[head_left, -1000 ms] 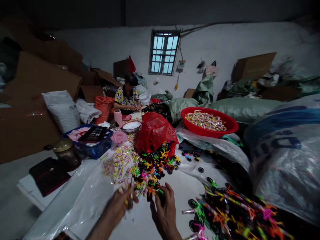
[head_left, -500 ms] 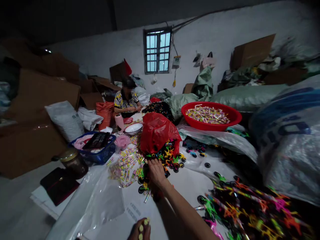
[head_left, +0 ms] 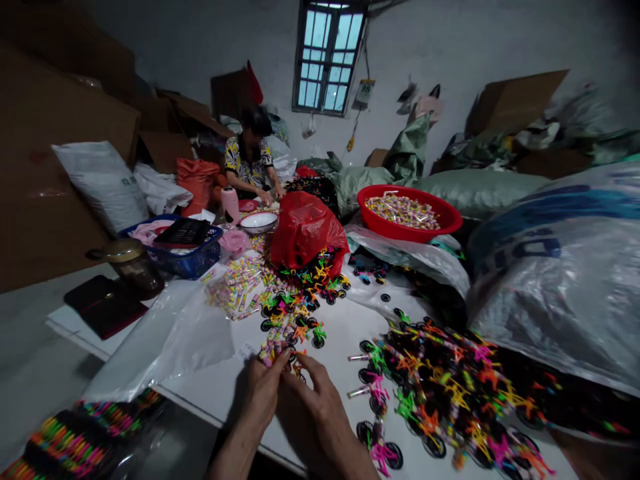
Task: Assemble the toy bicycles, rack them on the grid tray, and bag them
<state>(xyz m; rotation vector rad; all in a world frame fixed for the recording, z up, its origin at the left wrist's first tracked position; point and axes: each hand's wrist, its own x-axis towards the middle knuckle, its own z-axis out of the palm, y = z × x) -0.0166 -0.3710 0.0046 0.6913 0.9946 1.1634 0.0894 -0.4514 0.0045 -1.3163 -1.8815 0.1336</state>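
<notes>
we see a dark-framed, barred window (head_left: pixel 327 63) in the white wall (head_left: pixel 450 47), a small paper calendar (head_left: pixel 365 92) beside it. to our left, a blue plastic basket (head_left: pixel 199 259) stands beside a brown, gold-lidded jar (head_left: pixel 143 277), near a flat black wallet (head_left: pixel 101 303); beyond, a pink cylindrical tumbler (head_left: pixel 230 205) stands near a round white bowl (head_left: pixel 259 223).

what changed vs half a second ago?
The right hand has drawn back from the pile of toy bicycles by the red bag to beside the left hand. The left hand has come further into view, still holding wrapped tubes. Whether the right hand grips anything is unclear. The view has tilted down. Red bag and red basin stayed put.
</notes>
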